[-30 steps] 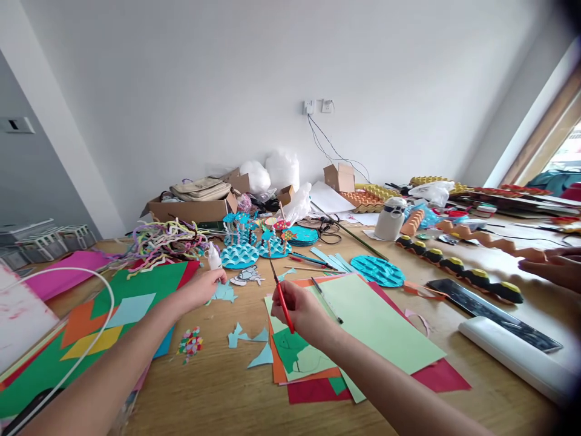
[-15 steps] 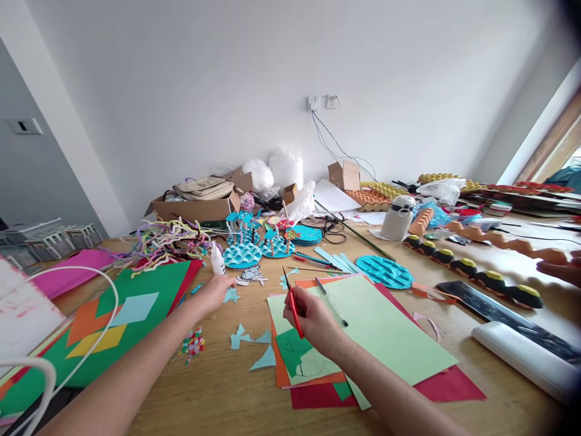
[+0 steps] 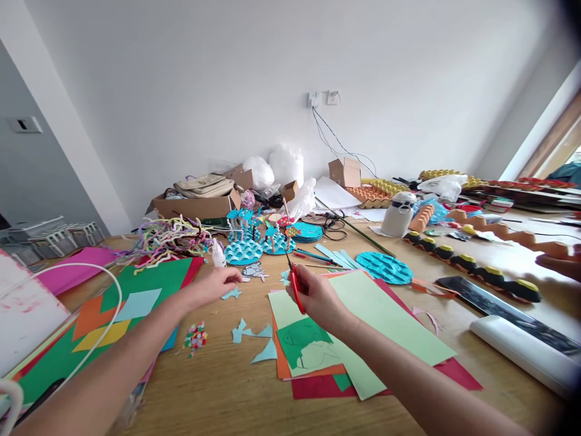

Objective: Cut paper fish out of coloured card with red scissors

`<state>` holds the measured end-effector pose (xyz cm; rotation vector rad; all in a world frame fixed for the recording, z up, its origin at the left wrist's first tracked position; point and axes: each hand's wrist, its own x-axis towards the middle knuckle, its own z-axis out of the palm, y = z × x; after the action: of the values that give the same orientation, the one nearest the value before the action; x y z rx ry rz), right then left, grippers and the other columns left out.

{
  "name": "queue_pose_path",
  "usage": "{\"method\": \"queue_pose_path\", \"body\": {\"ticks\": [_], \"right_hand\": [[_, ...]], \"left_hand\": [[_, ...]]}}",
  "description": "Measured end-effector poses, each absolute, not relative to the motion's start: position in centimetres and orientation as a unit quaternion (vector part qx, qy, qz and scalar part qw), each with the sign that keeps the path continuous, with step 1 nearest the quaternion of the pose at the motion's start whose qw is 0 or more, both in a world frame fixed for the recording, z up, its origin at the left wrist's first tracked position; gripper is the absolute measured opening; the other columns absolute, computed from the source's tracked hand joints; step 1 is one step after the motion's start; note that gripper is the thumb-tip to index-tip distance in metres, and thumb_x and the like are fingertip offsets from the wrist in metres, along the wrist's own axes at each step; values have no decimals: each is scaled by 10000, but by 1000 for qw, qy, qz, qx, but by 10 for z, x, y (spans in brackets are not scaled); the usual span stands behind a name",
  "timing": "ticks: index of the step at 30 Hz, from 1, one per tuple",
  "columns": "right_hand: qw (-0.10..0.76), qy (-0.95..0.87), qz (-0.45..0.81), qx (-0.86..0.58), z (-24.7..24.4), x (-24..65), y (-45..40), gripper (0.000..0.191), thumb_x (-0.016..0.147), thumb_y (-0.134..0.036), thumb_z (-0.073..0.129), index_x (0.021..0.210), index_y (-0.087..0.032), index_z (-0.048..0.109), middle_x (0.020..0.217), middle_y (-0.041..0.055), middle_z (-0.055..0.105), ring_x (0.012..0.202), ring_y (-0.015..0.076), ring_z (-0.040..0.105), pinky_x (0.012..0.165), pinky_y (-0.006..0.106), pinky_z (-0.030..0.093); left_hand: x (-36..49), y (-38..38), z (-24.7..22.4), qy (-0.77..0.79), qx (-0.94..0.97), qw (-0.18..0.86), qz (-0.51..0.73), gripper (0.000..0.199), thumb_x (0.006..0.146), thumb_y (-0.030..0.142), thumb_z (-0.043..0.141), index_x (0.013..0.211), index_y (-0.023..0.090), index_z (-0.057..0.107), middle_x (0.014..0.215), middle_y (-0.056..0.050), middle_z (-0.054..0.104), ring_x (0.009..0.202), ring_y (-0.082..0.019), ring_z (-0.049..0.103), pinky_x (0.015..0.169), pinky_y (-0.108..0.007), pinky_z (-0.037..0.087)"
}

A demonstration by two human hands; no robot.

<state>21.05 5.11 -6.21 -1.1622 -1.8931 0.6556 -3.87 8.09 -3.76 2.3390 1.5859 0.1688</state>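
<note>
My right hand (image 3: 318, 298) is wrapped round red-handled scissors (image 3: 297, 286), their dark tip pointing up and away. Below it lie pale green sheets (image 3: 390, 327) and a dark green piece with a pencil-drawn fish (image 3: 299, 339), over orange and red paper. My left hand (image 3: 221, 283) reaches over the wooden table, palm down, fingers bent; whether it holds anything is hidden. Just beyond it are a white glue bottle (image 3: 218, 253) and a grey paper fish cutout (image 3: 255, 272). Light blue scraps (image 3: 265, 350) lie between my forearms.
Blue wavy discs with paper fish models (image 3: 279, 242) stand at the back. Pipe cleaners (image 3: 170, 239) and coloured sheets (image 3: 140, 303) lie left. On the right are a blue disc (image 3: 384, 267), a black-and-yellow egg-carton strip (image 3: 472, 266), and another person's hand (image 3: 560, 264).
My right hand has moved slightly up and away with the scissors, uncovering more of the fish drawing. My left hand has shifted slightly right and away from the scrap below it.
</note>
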Motion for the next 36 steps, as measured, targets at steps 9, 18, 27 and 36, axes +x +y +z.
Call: {"method": "queue_pose_path", "body": {"ticks": [9,18,27,36], "right_hand": [[358,-776,198,-479,-67,207,50,96,719,-183,493,699,-206,403,589,-37,453,520,104,356,491,209,259],[299,-783,206,-506,-69,210,45,113,717,-175,506,687,-205,402,576,-28,453,507,103,337,469,211,209],[274,-793,231,-493,-67,211,35,163,718,-155,500,659,-204,355,564,-35,440,502,99,346,470,210,233],[172,-873,177,-422,-58,206,9,60,761,-192,490,728,-181,539,639,2,588,527,103,446,490,207,267]], "left_hand": [[-13,40,-49,491,847,185,-88,395,610,122,571,992,217,589,1076,-82,618,974,-248,568,772,-323,443],[-9,44,-56,486,849,168,-120,185,620,104,491,750,196,587,847,-50,626,752,-201,569,578,-267,405],[-16,40,-62,483,859,146,-82,221,630,72,486,799,196,557,891,-52,607,778,-199,547,615,-273,390],[-25,51,-76,472,865,160,-57,129,652,104,473,707,197,544,818,-24,587,744,-172,528,606,-250,370]]}}
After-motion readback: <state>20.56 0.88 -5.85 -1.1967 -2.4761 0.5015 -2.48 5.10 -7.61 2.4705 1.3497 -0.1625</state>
